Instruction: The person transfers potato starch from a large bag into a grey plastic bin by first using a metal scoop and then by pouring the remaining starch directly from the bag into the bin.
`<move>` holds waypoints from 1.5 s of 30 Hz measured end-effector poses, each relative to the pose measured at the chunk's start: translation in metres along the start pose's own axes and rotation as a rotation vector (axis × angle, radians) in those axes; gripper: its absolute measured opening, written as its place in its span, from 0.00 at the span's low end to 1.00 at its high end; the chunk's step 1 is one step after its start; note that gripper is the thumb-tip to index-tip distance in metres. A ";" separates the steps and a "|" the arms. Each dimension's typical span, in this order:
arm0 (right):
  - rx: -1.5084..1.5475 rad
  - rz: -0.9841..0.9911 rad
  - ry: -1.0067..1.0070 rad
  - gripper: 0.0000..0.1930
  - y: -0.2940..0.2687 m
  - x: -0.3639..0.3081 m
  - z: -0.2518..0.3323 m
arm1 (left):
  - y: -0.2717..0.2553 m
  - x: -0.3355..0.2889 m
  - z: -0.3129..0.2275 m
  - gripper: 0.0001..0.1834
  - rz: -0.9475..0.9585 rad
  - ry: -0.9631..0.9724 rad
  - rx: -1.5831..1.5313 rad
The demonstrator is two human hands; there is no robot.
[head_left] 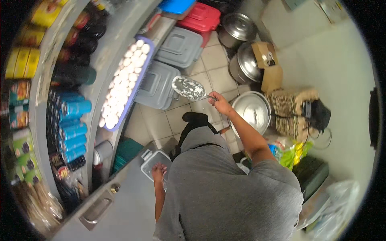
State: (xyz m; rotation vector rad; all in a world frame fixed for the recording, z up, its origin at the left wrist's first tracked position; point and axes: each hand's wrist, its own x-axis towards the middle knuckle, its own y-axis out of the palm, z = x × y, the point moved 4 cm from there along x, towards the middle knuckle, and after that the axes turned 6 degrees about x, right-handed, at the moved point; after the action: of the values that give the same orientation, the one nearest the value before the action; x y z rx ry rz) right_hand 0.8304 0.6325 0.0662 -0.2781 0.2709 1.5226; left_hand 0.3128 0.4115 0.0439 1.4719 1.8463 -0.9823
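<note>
My right hand (218, 102) is closed around the handle of a scoop (189, 88), held out over the tiled floor. White powder clings in patches to the scoop's broad, rounded blade. Low on the left, my left hand (159, 172) is at the near right side of a pale plastic tub (148, 161) with a handle on its far end. The fingers of that hand look bent at the tub's rim, and part of the grip is hidden. Close to my right forearm is a large round metal pot or lid (254, 112).
Grey lidded bins (181, 46) and a red bin (203, 18) stand ahead. Eggs fill a purple tray (148, 56) on the left shelves, beside blue cans (75, 130). Metal pots (238, 27) and stacked cartons (287, 106) line the right. A grey door (128, 197) is near left.
</note>
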 end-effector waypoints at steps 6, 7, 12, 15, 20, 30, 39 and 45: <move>0.243 -0.403 0.145 0.07 -0.022 -0.084 -0.024 | 0.004 0.032 -0.067 0.15 0.106 0.150 0.246; 0.250 -0.436 0.139 0.07 -0.028 -0.099 -0.029 | 0.007 0.033 -0.072 0.15 0.132 0.160 0.266; 0.346 -0.629 0.125 0.08 -0.077 -0.176 -0.059 | 0.010 0.038 -0.057 0.19 0.250 0.050 0.425; 0.283 -0.764 0.100 0.10 -0.092 -0.222 -0.086 | 0.018 0.038 -0.052 0.20 0.346 0.039 0.549; 0.379 -1.047 0.152 0.13 -0.091 -0.298 -0.109 | 0.030 0.065 -0.070 0.20 0.483 0.177 0.768; 0.225 -1.300 0.110 0.10 -0.096 -0.366 -0.214 | 0.089 0.080 -0.145 0.14 0.486 0.191 0.809; -0.003 -1.390 -0.027 0.08 -0.170 -0.297 -0.179 | 0.074 0.039 -0.157 0.12 0.410 0.312 0.825; 0.571 -1.291 0.090 0.06 -0.185 -0.276 -0.204 | 0.014 0.054 -0.114 0.12 0.305 0.189 0.722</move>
State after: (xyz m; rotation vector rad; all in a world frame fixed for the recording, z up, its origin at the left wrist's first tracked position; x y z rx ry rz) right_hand 1.0063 0.2974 -0.0286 -0.0209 0.4598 0.1307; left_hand 0.3149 0.5367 0.0622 2.2510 1.3643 -1.4751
